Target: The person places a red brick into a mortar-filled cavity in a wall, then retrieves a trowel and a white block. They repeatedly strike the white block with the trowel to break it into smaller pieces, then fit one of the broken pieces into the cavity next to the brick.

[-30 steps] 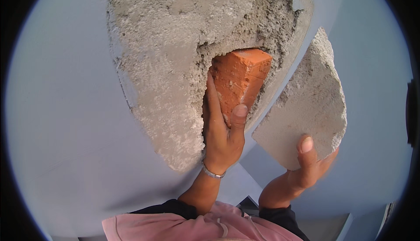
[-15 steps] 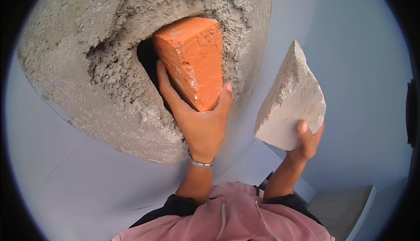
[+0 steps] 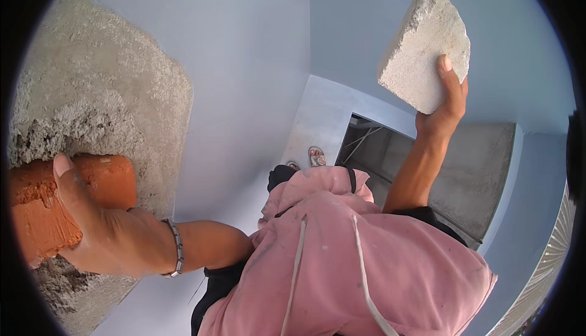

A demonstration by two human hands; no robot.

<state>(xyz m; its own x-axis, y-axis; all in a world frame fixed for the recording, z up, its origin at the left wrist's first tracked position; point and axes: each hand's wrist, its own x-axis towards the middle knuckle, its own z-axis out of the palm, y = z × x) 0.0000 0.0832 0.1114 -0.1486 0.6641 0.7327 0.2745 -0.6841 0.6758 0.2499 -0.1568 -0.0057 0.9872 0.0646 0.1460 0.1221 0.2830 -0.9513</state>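
Observation:
At the left, my left hand [image 3: 122, 232] is closed around an orange-red brick [image 3: 110, 180], its thumb lying over the brick's face. The brick sits against a rough grey cement patch [image 3: 140, 86] on the wall, where broken, crumbly cement borders it. How deep it goes into the hole cannot be seen, and part of it is cut off by the picture's rim. Raised at the upper right, my right hand [image 3: 450, 107] grips a pale grey broken block [image 3: 424, 55] by its lower corner. The block has a jagged side and stands apart from the wall patch.
Smooth blue-grey walls [image 3: 256, 49] meet in a corner behind. Below is a pale ledge or floor [image 3: 317, 107] with my sandalled foot [image 3: 317, 156] on it. Beside it a dark opening [image 3: 369, 147] drops to a grey concrete surface [image 3: 470, 171]. A ribbed pale panel [image 3: 549, 256] stands at the right.
The view has swung right, so the cement patch and brick now lie at the left rim. My left hand keeps hold of the brick; my right hand and the block appear higher.

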